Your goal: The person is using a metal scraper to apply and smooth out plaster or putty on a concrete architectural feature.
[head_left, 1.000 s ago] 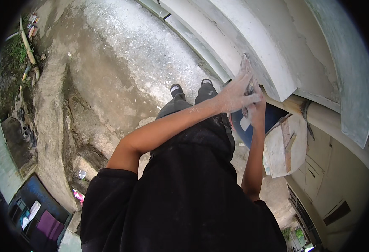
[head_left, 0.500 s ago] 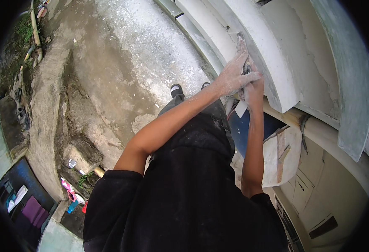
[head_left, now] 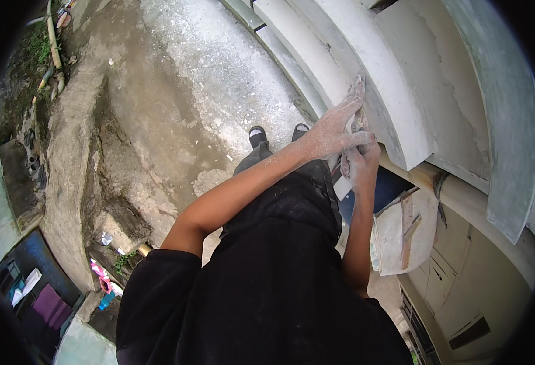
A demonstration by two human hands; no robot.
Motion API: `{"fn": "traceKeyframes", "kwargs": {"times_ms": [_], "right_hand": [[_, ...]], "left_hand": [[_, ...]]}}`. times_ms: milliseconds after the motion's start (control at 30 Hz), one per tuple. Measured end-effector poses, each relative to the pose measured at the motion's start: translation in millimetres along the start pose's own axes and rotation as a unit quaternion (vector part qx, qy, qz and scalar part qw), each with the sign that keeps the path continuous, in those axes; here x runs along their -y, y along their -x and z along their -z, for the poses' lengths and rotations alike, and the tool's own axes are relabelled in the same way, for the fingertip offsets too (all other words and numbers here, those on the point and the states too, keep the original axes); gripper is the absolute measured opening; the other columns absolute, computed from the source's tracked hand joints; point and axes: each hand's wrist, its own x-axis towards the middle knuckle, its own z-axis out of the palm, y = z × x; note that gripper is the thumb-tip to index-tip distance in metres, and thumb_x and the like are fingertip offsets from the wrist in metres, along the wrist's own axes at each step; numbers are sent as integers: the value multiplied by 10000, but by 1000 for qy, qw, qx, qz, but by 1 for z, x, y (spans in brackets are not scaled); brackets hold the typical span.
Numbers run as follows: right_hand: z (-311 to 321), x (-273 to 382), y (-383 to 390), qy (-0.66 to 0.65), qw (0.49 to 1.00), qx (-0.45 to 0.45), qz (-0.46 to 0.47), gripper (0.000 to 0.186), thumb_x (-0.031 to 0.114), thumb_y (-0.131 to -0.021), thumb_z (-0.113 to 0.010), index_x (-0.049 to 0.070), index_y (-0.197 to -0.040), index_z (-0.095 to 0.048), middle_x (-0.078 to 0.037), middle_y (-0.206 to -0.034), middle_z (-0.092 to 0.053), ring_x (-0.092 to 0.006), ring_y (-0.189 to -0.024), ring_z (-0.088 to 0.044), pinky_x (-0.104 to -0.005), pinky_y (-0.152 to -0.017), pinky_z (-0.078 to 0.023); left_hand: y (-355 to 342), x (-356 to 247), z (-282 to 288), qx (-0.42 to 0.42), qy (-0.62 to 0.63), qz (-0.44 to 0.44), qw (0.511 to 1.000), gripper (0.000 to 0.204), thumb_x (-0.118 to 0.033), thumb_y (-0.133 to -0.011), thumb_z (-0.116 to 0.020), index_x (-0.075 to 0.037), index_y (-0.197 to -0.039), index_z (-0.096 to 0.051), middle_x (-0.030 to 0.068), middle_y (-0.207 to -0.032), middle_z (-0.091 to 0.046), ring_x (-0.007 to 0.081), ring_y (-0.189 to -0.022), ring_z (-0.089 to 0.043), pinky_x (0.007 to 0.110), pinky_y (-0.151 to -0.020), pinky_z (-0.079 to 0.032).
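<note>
My two hands are close together beside a curved white moulding [head_left: 395, 103], both coated in pale dust. My left hand [head_left: 334, 131] presses on a dusty grey tool [head_left: 358, 125], its fingers stretched forward along it and its thumb reaching across to my right hand. Wrapped round the rear part of the same tool is my right hand [head_left: 364, 164], fingers closed. Most of the tool is covered by the hands, so its exact kind cannot be made out. The fingertips of my left hand lie against the lower ledge of the moulding.
White dust and chips lie over the concrete floor [head_left: 218, 79] at my feet. Below the moulding runs a pale pipe [head_left: 486, 213], with a dark blue surface [head_left: 386, 188] and a white board [head_left: 404, 234] near it. To the left rises a rough concrete kerb [head_left: 66, 158].
Both hands and the tool have slid back along the moulding, toward my body. The view has shifted slightly.
</note>
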Motion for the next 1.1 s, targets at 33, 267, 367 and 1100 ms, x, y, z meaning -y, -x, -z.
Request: {"fn": "traceKeyframes", "kwargs": {"times_ms": [33, 267, 367, 1100], "right_hand": [[7, 9, 4, 35, 999, 14, -11, 563, -21, -830, -522, -13, -1386, -433, 1, -672, -516, -46, -428, -420, -223, -386, -324], [5, -8, -36, 47, 994, 17, 94, 423, 13, -804, -564, -45, -1223, -544, -46, -821, -578, -79, -609, -506, -251, -532, -412], [-21, 13, -57, 79, 995, 49, 29, 424, 30, -829, -578, -46, -1245, -537, -85, -881, -610, -137, -670, -562, -288, -609, -455], [-18, 7, -43, 8, 995, 18, 95, 416, 23, -831, -564, -42, -1239, -523, -47, -761, -604, -86, -526, -517, -263, -467, -401]], "left_hand": [[1, -2, -2, 10, -11, -10, 1000, 1034, -412, -839, -669, 73, -1489, -27, 247, -1576, 5, 328, -1472, -19, 386, -1191, -84], [-20, 3, -7, -100, -2, -14, 995, 1041, -393, -843, -648, 70, -1487, 26, 285, -1565, 10, 342, -1469, -24, 380, -1187, -83], [-31, 9, 31, -65, 87, 37, 993, 1023, -378, -835, -648, 98, -1479, -11, 300, -1558, -55, 341, -1465, -72, 357, -1180, -98], [-26, -5, 12, -126, 21, -44, 991, 1005, -400, -802, -682, 144, -1450, -140, 320, -1538, -124, 377, -1451, -139, 375, -1176, -140]]}}
